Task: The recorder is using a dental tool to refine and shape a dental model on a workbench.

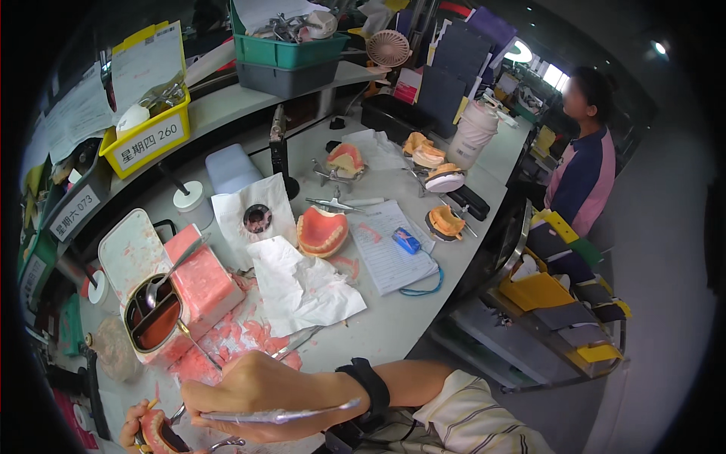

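Pink, arch-shaped, waxy-looking dental piece [156, 433], which your left fingers [135, 415] are gripping, could be getting gouged if your right fingers [198, 401], clamping a slim silver metal tool [280, 416], are slipping.

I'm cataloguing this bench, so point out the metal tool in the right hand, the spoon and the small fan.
Metal tool [280, 417]: head view, middle of its shaft.
Spoon [179, 262]: head view, its handle.
Small fan [389, 48]: head view, its round grille.

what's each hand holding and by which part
The right hand holds a slim metal tool by its shaft; the left hand grips a pink dental model by its left side.
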Available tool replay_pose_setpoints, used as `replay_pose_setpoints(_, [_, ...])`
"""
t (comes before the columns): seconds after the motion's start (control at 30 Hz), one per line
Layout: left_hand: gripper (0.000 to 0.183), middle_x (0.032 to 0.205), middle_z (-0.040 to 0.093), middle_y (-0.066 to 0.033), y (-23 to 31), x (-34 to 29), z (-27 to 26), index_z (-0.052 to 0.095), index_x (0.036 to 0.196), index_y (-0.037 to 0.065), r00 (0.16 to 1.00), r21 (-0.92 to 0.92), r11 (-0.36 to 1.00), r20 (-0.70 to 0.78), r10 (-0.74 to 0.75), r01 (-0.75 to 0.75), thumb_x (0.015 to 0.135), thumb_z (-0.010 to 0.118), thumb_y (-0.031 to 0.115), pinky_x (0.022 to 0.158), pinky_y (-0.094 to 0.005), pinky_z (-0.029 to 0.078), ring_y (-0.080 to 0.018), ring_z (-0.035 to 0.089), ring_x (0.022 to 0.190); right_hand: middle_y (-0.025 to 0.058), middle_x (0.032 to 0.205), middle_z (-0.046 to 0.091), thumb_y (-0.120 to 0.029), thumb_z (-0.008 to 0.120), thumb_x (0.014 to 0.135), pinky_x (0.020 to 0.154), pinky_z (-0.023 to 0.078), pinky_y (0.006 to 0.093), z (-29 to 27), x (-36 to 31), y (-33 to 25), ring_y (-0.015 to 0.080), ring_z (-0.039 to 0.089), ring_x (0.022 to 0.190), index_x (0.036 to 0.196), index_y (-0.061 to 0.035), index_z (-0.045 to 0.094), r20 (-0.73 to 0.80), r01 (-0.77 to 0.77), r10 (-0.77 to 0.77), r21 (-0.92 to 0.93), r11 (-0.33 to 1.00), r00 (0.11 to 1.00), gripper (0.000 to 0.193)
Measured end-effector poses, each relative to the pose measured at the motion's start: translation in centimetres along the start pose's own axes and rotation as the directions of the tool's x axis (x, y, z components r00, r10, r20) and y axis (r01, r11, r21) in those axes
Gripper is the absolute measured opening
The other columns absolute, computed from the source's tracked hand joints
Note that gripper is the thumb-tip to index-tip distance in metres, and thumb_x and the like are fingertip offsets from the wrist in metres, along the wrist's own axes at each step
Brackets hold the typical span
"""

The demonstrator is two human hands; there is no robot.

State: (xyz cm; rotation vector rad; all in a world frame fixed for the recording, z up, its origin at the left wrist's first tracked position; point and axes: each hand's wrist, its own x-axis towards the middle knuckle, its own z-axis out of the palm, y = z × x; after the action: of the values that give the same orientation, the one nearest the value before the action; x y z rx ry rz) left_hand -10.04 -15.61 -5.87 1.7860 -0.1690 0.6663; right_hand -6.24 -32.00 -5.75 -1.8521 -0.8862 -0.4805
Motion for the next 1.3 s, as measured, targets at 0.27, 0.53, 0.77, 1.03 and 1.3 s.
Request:
replay_pose_setpoints(0.27, [0.087, 0.12, 0.039, -0.0156, -5.2, 3.1, -3.2, 0.041, 0.117, -0.002, 1.0, -0.017, 1.0, 0.001, -0.012, 0.012, 0.065, 0.064, 0.064, 0.09, -0.0345, 0.034, -0.0233, 0.041, 0.11, 0.0141, 0.053, 0.045, -0.01, 0.057, 0.081, 0.046, 0.036, 0.0377, -0.8, 0.5, -0.3, 0.0333, 0.052, 0.053, 0.076, 0.002, 0.045, -0.14, -0.012, 0.026, 0.099, 0.995, 0.99, 0.017])
replay_pose_setpoints(0.53, [0.087, 0.12, 0.041, -0.0145, -10.0, 8.3, -3.3, 0.041, 0.119, -0.002, 0.983, 0.018, 0.994, 0.155, 0.103, -0.107, 0.065, 0.063, 0.063, 0.09, -0.0337, 0.035, -0.0219, 0.043, 0.109, 0.0147, 0.055, 0.045, -0.007, 0.056, 0.08, 0.052, 0.037, 0.0386, -0.4, -0.3, 0.0, 0.0325, 0.046, 0.049, 0.074, 0.0025, 0.044, -0.129, -0.045, 0.038, -0.046, 0.998, 0.991, 0.017])
replay_pose_setpoints(0.77, [0.088, 0.119, 0.042, -0.0135, -12.8, 12.4, -4.5, 0.04, 0.12, -0.002, 0.95, 0.076, 0.976, 0.256, 0.178, -0.203, 0.066, 0.063, 0.063, 0.09, -0.033, 0.035, -0.0207, 0.044, 0.107, 0.0134, 0.055, 0.044, -0.003, 0.057, 0.077, 0.052, 0.039, 0.0394, -0.4, 0.2, 0.9, 0.0333, 0.048, 0.05, 0.082, 0.0015, 0.044, -0.194, 0.049, -0.025, 0.117, 0.992, 0.981, 0.015])
replay_pose_setpoints(1.03, [0.092, 0.111, 0.048, -0.0093, -5.6, 12.3, -16.3, 0.04, 0.119, -0.001, 0.971, 0.37, 0.909, 0.205, 0.122, -0.192, 0.056, 0.076, 0.056, 0.086, -0.0299, 0.04, -0.018, 0.051, 0.099, 0.0091, 0.071, 0.059, -0.002, 0.065, 0.075, 0.049, 0.044, 0.0277, -2.3, 0.6, -1.0, 0.0223, 0.06, 0.059, 0.082, -0.0008, 0.058, 0.108, -0.194, 0.177, 0.179, 0.965, 0.978, 0.01])
replay_pose_setpoints(1.3, [0.075, 0.097, 0.053, -0.0068, -7.0, 16.9, -11.6, 0.046, 0.104, 0.004, 0.907, 0.43, 0.847, 0.4, 0.131, -0.312, 0.047, 0.088, 0.029, 0.079, -0.028, 0.043, -0.0162, 0.054, 0.088, 0.0183, 0.079, 0.061, 0.0, 0.053, 0.083, 0.087, 0.044, 0.0419, -4.7, -0.7, -3.0, 0.0219, 0.06, 0.073, 0.091, 0.004, 0.049, 0.102, -0.398, 0.387, 0.13, 0.908, 0.916, 0.01])
